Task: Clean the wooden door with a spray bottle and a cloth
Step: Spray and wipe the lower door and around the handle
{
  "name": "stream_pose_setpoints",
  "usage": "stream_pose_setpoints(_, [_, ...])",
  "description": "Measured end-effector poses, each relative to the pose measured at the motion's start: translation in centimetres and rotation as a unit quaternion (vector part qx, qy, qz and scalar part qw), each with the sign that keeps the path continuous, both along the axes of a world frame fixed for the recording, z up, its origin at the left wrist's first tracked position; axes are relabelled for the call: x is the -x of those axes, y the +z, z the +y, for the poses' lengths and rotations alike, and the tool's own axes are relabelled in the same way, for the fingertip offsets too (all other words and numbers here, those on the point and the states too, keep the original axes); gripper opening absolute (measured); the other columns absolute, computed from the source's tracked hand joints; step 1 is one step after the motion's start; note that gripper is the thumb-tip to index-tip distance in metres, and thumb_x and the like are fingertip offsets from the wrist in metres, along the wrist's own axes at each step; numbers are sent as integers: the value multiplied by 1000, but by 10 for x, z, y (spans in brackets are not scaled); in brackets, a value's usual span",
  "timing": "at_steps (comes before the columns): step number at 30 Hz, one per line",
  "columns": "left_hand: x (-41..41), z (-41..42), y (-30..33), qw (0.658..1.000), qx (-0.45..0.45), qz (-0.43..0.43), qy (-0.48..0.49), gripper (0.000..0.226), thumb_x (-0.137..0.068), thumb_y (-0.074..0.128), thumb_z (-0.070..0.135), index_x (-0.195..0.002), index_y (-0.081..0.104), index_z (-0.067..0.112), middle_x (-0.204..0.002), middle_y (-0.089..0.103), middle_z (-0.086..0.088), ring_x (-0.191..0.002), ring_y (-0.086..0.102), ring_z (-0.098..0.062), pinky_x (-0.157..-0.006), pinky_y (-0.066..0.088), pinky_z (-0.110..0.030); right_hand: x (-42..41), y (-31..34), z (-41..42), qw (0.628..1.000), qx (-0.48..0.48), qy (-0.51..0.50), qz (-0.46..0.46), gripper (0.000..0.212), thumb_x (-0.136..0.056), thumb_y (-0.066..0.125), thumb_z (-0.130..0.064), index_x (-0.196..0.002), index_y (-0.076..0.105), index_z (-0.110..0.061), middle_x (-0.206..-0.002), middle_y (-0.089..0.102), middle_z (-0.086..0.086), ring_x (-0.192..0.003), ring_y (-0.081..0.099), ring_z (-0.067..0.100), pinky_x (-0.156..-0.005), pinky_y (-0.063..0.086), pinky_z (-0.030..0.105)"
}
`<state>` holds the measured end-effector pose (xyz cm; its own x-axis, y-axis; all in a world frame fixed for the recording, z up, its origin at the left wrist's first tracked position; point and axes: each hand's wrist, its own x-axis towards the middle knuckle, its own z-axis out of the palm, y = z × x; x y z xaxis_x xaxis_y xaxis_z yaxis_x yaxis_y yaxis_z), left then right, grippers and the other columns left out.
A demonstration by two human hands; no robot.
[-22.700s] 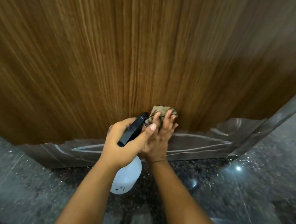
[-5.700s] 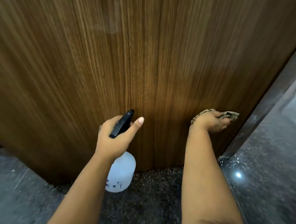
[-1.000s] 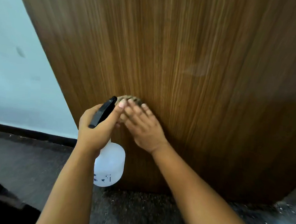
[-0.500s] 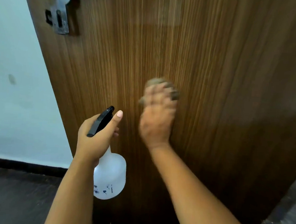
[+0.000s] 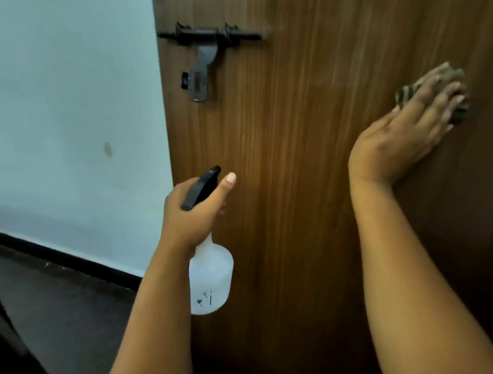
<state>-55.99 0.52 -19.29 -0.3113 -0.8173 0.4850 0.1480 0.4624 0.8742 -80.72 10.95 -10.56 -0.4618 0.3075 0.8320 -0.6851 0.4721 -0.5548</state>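
While the right hand (image 5: 403,133) presses the cloth (image 5: 403,94) flat-fingered against the door (image 5: 299,161), the left hand (image 5: 191,212) grips the spray bottle (image 5: 210,280) lower left, nozzle doorward.

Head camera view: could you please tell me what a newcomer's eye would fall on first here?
The wooden door fills most of the view, with a black bolt latch near its upper left edge beside the pale wall. At the upper right, the right hand presses a cloth flat against the wood. Lower centre, the left hand holds a white spray bottle.
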Motion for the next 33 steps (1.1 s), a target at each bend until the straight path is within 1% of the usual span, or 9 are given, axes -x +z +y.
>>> stream_pose_setpoints(3, [-13, -3, -3, 1000, 14, 2, 22, 55, -82, 72, 59, -87, 67, 5, -76, 64, -16, -67, 63, -17, -63, 53, -29, -45, -8, -40, 995, -78, 19, 64, 54, -99, 32, -15, -152, 29, -8, -157, 28, 20, -145, 24, 38, -118, 14, 50])
stream_pose_setpoints(6, [-26, -13, 1, 999, 36, 16, 20, 68, -79, 74, 64, -86, 63, -3, -78, 59, -25, -66, 57, -23, -63, 49, -36, -89, -50, -90, 923, -277, 48, 262, 57, -96, 35, -13, -152, 27, -4, -155, 29, 23, -144, 25, 41, -117, 13, 52])
stream_pose_setpoints(9, [-38, -19, 5, 997, 60, 7, 43, 54, -79, 75, 61, -79, 67, 8, -73, 62, -19, -65, 60, -23, -62, 51, -39, -129, -84, -122, 785, -442, 75, 428, 51, -95, 29, -16, -139, 51, -5, -143, 50, 16, -136, 44, 31, -115, 29, 45])
stream_pose_setpoints(13, [-47, -26, 2, 995, 70, -11, 64, 34, -82, 74, 57, -78, 71, 24, -72, 69, -5, -73, 70, -24, -65, 61, -41, -154, -84, -128, 509, -694, 86, 503, 38, -101, 36, -20, -130, 58, -10, -131, 61, 12, -129, 50, 30, -114, 30, 47])
stream_pose_setpoints(15, [-49, -31, 3, 997, 62, 3, 54, 34, -84, 77, 51, -79, 73, 19, -74, 69, -12, -75, 70, -33, -67, 60, -49, -140, -54, -118, 540, -645, 114, 528, 32, -94, 53, -18, -123, 65, -15, -127, 64, 9, -124, 55, 28, -113, 35, 47])
stream_pose_setpoints(21, [-50, -47, -15, 999, 28, 27, 15, 45, -83, 75, 52, -74, 64, 9, -65, 62, -3, -65, 63, -17, -65, 55, -37, -86, -31, -93, 806, -435, 85, 393, 55, -98, 41, -11, -152, 28, -11, -158, 28, 15, -147, 22, 32, -119, 12, 47])
stream_pose_setpoints(24, [-47, -54, -43, 1000, -12, 20, 19, 47, -85, 76, 48, -79, 63, 3, -67, 61, -2, -66, 62, -16, -68, 55, -37, -110, -90, -111, 853, -379, 100, 344, 54, -97, 37, -8, -151, 32, -8, -156, 30, 17, -146, 26, 34, -119, 14, 48])
stream_pose_setpoints(29, [-49, -72, -95, 997, -63, 10, 37, 36, -81, 78, 51, -69, 71, 18, -65, 65, 1, -65, 66, -14, -66, 57, -35, -147, -254, -157, 683, -512, 162, 496, 40, -91, 58, -27, -129, 64, -15, -131, 63, 5, -128, 54, 20, -111, 39, 39])
stream_pose_setpoints(33, [-35, -61, -128, 997, -71, -37, 5, 35, -81, 79, 52, -74, 72, 19, -66, 66, 4, -67, 68, -13, -68, 60, -33, -147, -352, -137, 534, -686, 196, 455, 44, -100, 42, -23, -143, 49, -15, -148, 48, 4, -140, 39, 23, -117, 30, 36])
